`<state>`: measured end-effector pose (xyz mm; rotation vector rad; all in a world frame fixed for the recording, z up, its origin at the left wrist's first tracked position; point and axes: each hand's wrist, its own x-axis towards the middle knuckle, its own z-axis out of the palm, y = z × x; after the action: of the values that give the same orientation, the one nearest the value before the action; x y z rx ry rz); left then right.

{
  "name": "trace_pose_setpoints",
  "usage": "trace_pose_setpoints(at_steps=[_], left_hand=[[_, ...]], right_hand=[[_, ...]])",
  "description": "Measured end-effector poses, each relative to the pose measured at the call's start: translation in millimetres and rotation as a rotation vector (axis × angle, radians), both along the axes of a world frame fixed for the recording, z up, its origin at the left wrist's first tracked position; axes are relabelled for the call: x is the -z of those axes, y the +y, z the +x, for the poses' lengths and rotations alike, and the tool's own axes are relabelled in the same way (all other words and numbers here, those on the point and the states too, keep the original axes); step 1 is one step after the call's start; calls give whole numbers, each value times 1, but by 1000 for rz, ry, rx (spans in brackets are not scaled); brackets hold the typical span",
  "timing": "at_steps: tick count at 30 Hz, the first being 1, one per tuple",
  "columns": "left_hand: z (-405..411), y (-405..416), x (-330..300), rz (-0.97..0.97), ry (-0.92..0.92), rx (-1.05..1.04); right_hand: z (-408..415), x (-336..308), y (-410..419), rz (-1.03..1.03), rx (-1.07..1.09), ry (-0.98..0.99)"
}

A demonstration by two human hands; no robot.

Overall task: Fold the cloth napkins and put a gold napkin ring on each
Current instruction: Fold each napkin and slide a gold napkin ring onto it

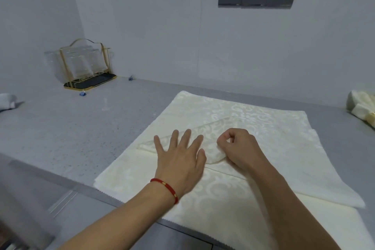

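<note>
head view: cream napkin [253, 119] spread flat on grey counter [60, 128], one corner folded toward its middle. on the fold, left hand [180, 160] pressing with fingers straight and spread; beside it, right hand [239, 148] pinching the folded edge. right of the napkin, at frame edge, finished napkin with gold ring [365, 109].

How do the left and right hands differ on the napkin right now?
Pose: the left hand lies flat with fingers spread; the right hand has its fingers curled.
Contact: the left hand presses the folded strip of the cream napkin down; the right hand pinches the strip's end.
Wrist: the left wears a red string bracelet; the right is bare.
Shared: both work on the same fold.
</note>
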<state>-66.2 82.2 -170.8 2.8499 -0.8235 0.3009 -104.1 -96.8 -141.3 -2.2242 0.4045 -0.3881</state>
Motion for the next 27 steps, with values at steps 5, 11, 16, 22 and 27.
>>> trace_pose_setpoints(at_steps=[5, 11, 16, 22, 27], left_hand=[[1, -2, 2, 37, 1, -27], [2, -2, 2, 84, 26, -79], [2, -3, 3, 68, 64, -99], [3, -4, 4, 74, 104, -98], [4, -6, 3, 75, 105, -88]], right_hand=[[-2, 2, 0, -63, -7, 36], [-3, 1, -2, -88, -42, 89], [-8, -3, 1, -147, -34, 192], [0, -23, 13, -683, 84, 114], [43, 2, 0, -689, -173, 378]])
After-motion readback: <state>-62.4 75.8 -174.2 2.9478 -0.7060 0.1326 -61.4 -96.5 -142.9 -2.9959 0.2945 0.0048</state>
